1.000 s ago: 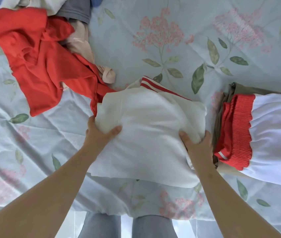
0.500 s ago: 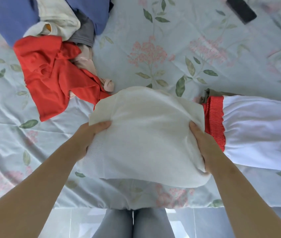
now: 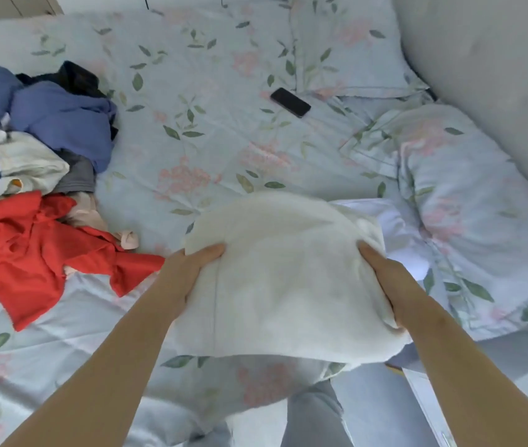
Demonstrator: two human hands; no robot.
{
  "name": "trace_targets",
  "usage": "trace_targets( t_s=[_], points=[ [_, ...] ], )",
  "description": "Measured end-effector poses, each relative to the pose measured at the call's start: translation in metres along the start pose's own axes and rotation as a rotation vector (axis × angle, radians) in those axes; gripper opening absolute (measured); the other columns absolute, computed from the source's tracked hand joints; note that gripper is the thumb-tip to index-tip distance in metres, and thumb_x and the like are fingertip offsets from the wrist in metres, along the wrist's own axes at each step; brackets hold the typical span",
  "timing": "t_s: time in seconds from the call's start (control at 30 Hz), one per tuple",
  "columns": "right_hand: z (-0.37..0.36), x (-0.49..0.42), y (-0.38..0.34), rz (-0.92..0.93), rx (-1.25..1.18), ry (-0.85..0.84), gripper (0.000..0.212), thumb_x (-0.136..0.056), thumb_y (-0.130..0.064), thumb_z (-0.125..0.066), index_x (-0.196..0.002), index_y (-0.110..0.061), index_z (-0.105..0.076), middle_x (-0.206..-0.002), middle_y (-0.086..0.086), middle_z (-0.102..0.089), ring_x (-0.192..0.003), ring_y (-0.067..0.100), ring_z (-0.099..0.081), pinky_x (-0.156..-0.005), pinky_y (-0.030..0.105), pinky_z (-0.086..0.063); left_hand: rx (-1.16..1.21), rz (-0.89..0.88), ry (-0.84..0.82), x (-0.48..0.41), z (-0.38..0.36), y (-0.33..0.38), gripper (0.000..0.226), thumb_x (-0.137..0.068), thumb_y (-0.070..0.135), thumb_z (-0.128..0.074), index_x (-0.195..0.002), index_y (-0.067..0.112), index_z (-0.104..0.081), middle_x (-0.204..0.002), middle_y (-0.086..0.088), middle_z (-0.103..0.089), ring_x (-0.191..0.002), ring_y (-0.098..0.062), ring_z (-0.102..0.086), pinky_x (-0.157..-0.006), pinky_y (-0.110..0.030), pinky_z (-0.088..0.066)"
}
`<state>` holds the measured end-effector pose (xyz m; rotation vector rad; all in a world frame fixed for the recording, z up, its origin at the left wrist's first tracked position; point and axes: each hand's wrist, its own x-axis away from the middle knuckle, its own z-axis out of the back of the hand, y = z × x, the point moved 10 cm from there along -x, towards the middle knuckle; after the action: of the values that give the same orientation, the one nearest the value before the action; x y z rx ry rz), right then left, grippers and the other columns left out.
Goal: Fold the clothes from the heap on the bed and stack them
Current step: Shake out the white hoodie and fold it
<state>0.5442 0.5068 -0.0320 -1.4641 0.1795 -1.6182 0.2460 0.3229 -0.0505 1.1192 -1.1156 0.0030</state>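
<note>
In the lower middle of the frame, a folded white garment (image 3: pixel 288 285) is held up between both hands. The left hand (image 3: pixel 188 279) grips its left edge with the thumb laid on top and the fingers tucked out of sight underneath. The right hand (image 3: pixel 385 279) clasps the right edge the same way. Just behind the bundle, toward the right, a strip of another white garment (image 3: pixel 398 233) shows on the floral bedsheet (image 3: pixel 207 140). The heap sits at the left edge of the frame: a red garment (image 3: pixel 30 253) nearest, a cream piece (image 3: pixel 27 162) above it, and blue clothing (image 3: pixel 59 121) at the upper left. A dark phone (image 3: pixel 290 102) lies on the sheet at upper centre, near a pillow (image 3: pixel 346 43).
</note>
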Motion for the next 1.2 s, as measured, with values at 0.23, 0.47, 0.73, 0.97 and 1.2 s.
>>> trace_targets(
  t_s=[0.23, 0.47, 0.73, 0.97, 1.2],
  points=[
    [0.121, -0.106, -0.048, 0.063, 0.042, 0.031, 0.053, -0.077, -0.062, -0.062, -0.108, -0.019, -0.064, -0.097, 0.002, -0.07, -0.09, 0.024, -0.064, -0.078, 0.033, -0.046, 0.039, 0.018, 0.035, -0.041, -0.146, 0.01, 0.033, -0.069, 0.038, -0.079, -0.094, 0.023, -0.063, -0.093, 0.0, -0.07, -0.083, -0.021, -0.066, -0.061, -0.03, -0.049],
    [0.187, -0.214, -0.062, 0.123, 0.509, 0.188, 0.067, -0.09, -0.057, -0.044, -0.14, -0.013, -0.036, -0.134, 0.015, -0.049, -0.113, 0.036, -0.05, -0.093, 0.044, -0.04, -0.336, 0.018, 0.351, -0.075, -0.216, -0.028, 0.071, -0.08, 0.05, -0.066, -0.139, 0.024, -0.036, -0.122, -0.002, -0.058, -0.103, -0.026, -0.054, -0.089, -0.04, -0.043],
    [0.1, -0.244, -0.003, 0.397, 1.253, -0.019, 0.066, -0.088, -0.069, -0.024, -0.146, -0.047, 0.001, -0.158, -0.007, 0.01, -0.145, 0.03, 0.008, -0.108, 0.064, -0.011, -1.289, -0.298, 0.247, -0.106, -0.305, -0.05, 0.063, -0.085, 0.065, -0.008, -0.146, 0.048, 0.004, -0.159, 0.009, 0.008, -0.145, -0.022, 0.014, -0.113, -0.054, 0.005],
    [0.08, -0.241, 0.051, 0.469, 1.264, 0.051, 0.073, -0.085, -0.065, -0.02, -0.15, -0.031, -0.02, -0.155, 0.014, -0.025, -0.139, 0.045, -0.024, -0.099, 0.072, -0.023, -1.528, -0.475, 0.262, -0.119, -0.316, -0.102, 0.069, -0.085, 0.068, -0.025, -0.144, 0.032, -0.032, -0.15, -0.006, -0.036, -0.139, -0.039, -0.028, -0.103, -0.07, -0.023],
    [0.075, -0.235, 0.072, 0.512, 1.238, 0.081, 0.07, -0.091, -0.063, -0.01, -0.141, -0.021, -0.034, -0.144, 0.024, -0.04, -0.13, 0.052, -0.036, -0.094, 0.075, -0.029, -1.579, -0.571, 0.271, -0.118, -0.316, -0.129, 0.064, -0.088, 0.068, -0.02, -0.139, 0.032, -0.034, -0.144, -0.009, -0.045, -0.134, -0.038, -0.027, -0.104, -0.069, -0.019]
  ],
)
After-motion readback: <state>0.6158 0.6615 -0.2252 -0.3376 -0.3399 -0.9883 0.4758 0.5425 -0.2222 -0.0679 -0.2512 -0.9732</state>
